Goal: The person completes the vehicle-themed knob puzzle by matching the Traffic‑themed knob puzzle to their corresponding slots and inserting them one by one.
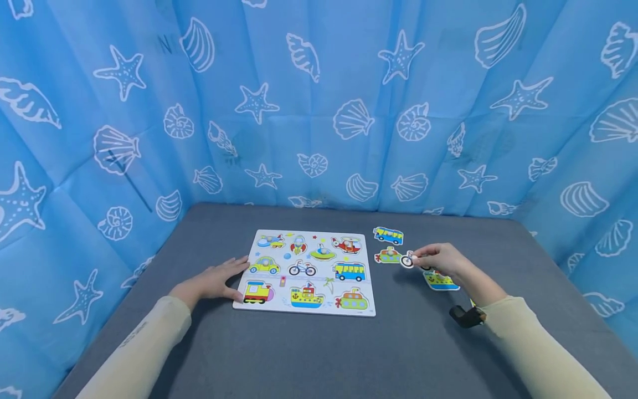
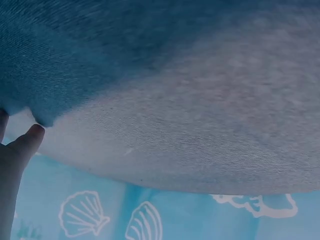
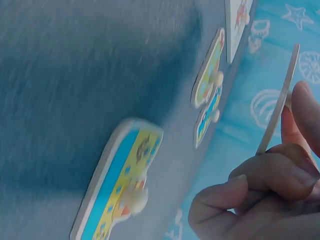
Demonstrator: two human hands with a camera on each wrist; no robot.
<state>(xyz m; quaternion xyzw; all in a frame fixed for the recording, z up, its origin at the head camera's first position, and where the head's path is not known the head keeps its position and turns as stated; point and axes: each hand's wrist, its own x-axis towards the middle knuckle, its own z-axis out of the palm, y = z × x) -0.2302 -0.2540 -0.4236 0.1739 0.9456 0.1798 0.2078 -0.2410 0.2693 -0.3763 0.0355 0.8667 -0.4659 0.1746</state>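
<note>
In the head view my right hand [image 1: 443, 260] pinches a bicycle puzzle piece [image 1: 407, 259] above the table, to the right of a puzzle board [image 1: 283, 302]. The right wrist view has that piece almost edge-on, a thin wooden slab [image 3: 277, 112], held between thumb and fingers. My left hand [image 1: 214, 281], fingers spread, rests at the board's left edge; only part of it [image 2: 17, 150] shows in the left wrist view. Below the right hand lies a ship piece [image 3: 120, 175], partly covered in the head view. A submarine piece [image 1: 386, 256] lies just left of the bicycle piece.
A bus piece [image 1: 389, 235] lies behind the submarine piece, near the board's right edge. Something yellow [image 1: 472, 302] peeks out by the right wrist, mostly hidden. Blue shell-patterned curtains [image 1: 319, 111] surround the grey table [image 1: 309, 354] at the back and sides.
</note>
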